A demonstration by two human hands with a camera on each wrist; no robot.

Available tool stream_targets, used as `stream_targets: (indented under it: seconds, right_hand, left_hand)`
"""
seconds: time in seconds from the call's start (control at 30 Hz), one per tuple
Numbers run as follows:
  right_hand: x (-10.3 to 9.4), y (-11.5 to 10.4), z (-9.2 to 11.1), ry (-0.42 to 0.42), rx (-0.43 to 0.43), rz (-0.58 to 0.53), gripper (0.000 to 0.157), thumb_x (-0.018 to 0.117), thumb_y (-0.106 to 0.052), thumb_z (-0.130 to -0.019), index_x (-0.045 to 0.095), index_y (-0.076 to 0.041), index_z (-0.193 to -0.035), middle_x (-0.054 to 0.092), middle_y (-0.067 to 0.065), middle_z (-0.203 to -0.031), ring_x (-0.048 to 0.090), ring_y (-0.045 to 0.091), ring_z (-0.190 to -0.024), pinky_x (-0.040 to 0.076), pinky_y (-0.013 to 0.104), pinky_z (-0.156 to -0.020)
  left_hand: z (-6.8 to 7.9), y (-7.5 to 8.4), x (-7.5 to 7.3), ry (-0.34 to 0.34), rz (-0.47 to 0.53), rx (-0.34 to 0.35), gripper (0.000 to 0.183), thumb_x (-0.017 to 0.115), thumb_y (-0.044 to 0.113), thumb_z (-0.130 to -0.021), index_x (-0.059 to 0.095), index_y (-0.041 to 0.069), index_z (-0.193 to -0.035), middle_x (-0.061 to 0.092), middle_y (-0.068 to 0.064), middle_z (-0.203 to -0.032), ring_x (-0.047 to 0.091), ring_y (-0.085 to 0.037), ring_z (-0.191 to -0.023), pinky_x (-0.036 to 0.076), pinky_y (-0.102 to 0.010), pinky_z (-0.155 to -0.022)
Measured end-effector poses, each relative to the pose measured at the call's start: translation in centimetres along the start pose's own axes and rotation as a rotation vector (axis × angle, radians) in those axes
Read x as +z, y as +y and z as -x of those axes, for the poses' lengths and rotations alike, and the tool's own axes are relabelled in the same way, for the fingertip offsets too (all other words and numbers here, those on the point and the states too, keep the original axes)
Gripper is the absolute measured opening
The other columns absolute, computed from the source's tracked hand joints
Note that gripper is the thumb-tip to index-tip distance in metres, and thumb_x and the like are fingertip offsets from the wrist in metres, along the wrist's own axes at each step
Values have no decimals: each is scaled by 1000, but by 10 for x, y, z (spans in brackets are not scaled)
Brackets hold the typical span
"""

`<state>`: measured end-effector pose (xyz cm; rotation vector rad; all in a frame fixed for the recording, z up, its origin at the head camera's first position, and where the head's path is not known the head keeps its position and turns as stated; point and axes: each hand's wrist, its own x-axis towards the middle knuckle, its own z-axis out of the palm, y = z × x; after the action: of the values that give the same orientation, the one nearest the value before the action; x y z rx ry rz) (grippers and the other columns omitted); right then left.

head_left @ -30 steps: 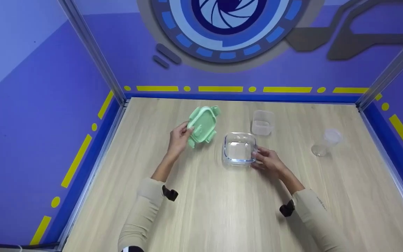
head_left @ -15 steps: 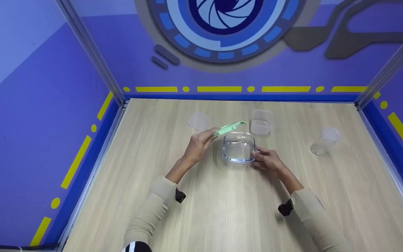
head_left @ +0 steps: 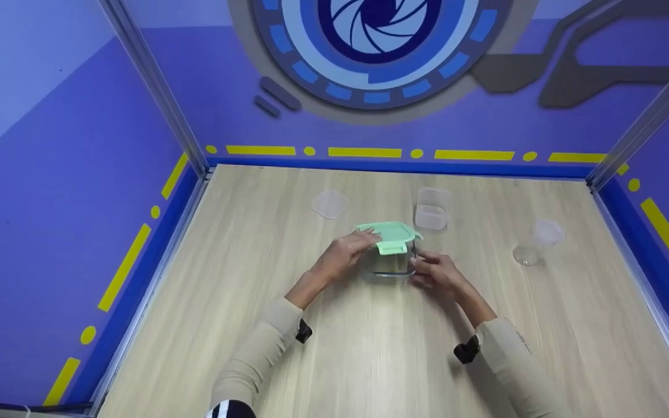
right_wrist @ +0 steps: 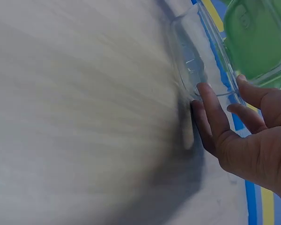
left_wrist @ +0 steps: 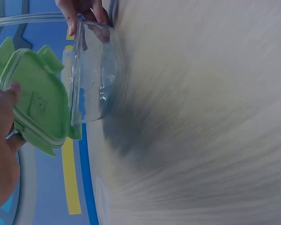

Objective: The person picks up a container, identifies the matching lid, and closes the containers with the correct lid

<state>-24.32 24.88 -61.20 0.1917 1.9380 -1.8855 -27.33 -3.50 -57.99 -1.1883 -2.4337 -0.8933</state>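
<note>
My left hand (head_left: 346,252) pinches the left edge of a green snap-on lid (head_left: 395,232) between thumb and fingers. The lid hangs tilted over a square clear glass food container (head_left: 389,273), its clip flaps spread out. In the left wrist view a gap shows between most of the lid (left_wrist: 40,98) and the rim of the container (left_wrist: 93,70). My right hand (head_left: 439,271) holds the container's right side, with the thumb at the rim and fingers against the wall (right_wrist: 192,51). The lid partly hides the container from above.
Behind the container stands a small translucent plastic box (head_left: 433,209). A thin translucent lid (head_left: 330,204) lies flat at the back left. To the right are a clear cup-like item (head_left: 526,255) and a round translucent piece (head_left: 548,232). Walls enclose the wooden table (head_left: 369,360).
My left hand has carried the green lid rightward and turned it from upright to over the container. The thin translucent lid behind it has come into sight. My right hand stays at the container.
</note>
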Motion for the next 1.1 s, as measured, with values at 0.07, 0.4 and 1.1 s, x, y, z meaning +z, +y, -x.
stream_targets:
  seconds: [0.07,0.4,1.1]
  right_hand:
    - [5,1,-2,-11,4,-40,63,62,-17,-103,35,1,-157,67,17,-120,70,9,-83,56,22,-69]
    - [13,11,-4,-33,-43,-105,60,60,-18,-104,37,6,-154,72,-6,-104,71,8,-92,60,23,-80]
    - [-3,24,10,-112,15,-143,60,57,-9,-104,30,12,-154,60,23,-143,66,19,-124,52,33,-107]
  left_hand:
    - [2,-1,1,-22,10,24,32,61,8,-100,69,7,-131,72,-7,-131,63,-25,-131,46,-42,-114]
    - [11,-3,0,-133,-6,37,30,66,9,-96,73,9,-126,71,-8,-131,66,-26,-127,50,-39,-111]
    - [14,-4,-6,-374,-35,43,29,69,4,-95,76,10,-122,68,-9,-135,58,-29,-136,46,-41,-114]
